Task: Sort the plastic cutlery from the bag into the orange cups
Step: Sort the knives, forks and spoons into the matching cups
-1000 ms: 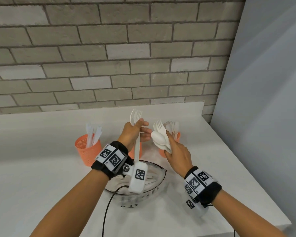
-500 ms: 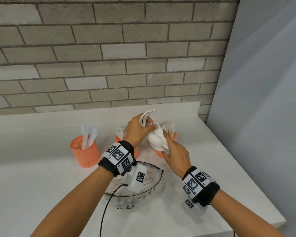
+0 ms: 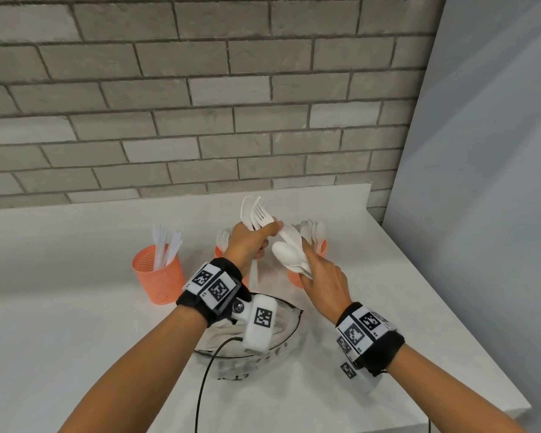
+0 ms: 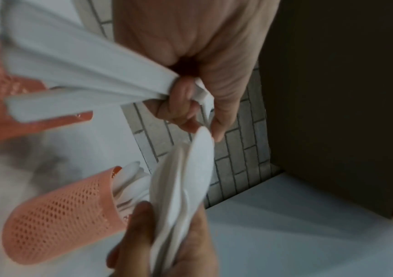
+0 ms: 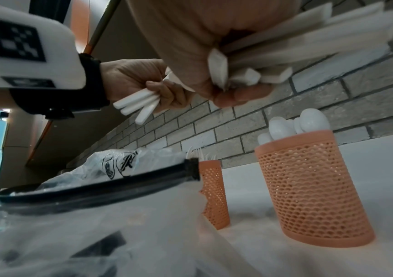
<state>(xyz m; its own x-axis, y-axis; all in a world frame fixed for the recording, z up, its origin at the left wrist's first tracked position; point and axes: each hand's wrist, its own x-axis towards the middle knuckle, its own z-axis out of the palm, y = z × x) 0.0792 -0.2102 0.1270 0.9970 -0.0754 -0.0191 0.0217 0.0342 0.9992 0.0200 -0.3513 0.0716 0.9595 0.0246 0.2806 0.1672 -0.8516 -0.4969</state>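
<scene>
On the white worktop [image 3: 75,307] the left orange perforated plastic cup [image 3: 157,278] stands apart from the others and carries white flat pieces that look like plastic knives [image 3: 166,245]. Next to the right, the middle orange cup [image 3: 219,250] is mostly hidden behind the left hand [image 3: 250,242]; white fork tines rise from it. This left hand is clenched around a small bundle of white plastic forks [image 3: 254,212], gripped at the upper part of the handles, so the tines stand up above the fist and the handle ends hang below it. In front of both hands lies the clear plastic bag with a black rim [image 3: 275,348], open, with some white cutlery still inside. Further right, the right hand [image 3: 322,276] grasps a bundle of white plastic spoons [image 3: 289,254] by the handles, the bowls pointing up and to the left, almost touching the left hand. Behind it stands the right orange cup [image 3: 320,248], already with spoons in it. I judge this cutlery to be very light and quite stiff, but smooth and a little slippery, so pieces in a bundle can slide against each other and fan out. The tines may snap if they are bent. It is better to hold the handles near the middle with a firm pinch, and to lower each bundle handle-first into its cup.
</scene>
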